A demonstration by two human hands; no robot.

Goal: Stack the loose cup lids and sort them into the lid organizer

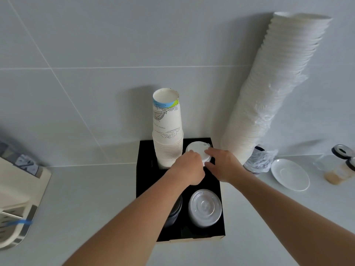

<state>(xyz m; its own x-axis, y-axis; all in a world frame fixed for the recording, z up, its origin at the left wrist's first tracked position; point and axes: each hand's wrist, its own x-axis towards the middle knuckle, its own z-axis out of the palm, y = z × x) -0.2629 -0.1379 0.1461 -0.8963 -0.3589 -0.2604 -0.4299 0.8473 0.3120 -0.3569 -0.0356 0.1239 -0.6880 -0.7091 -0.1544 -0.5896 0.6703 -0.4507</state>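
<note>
A black lid organizer (221, 214) stands on the white counter against the wall. Its back right compartment holds a stack of white lids (196, 148). My left hand (187, 167) and my right hand (223, 166) both grip that white stack from its two sides. A stack of clear lids (204, 207) sits in the front right compartment. Dark lids (174, 212) fill the front left compartment, partly hidden by my left forearm. A tall stack of printed paper cups (167, 129) stands in the back left compartment.
A tall leaning stack of white bowls in plastic wrap (272, 93) rests against the wall at the right. A white saucer (290, 174) and glass jars (340, 166) lie further right. A cream-coloured machine (17, 198) stands at the left edge.
</note>
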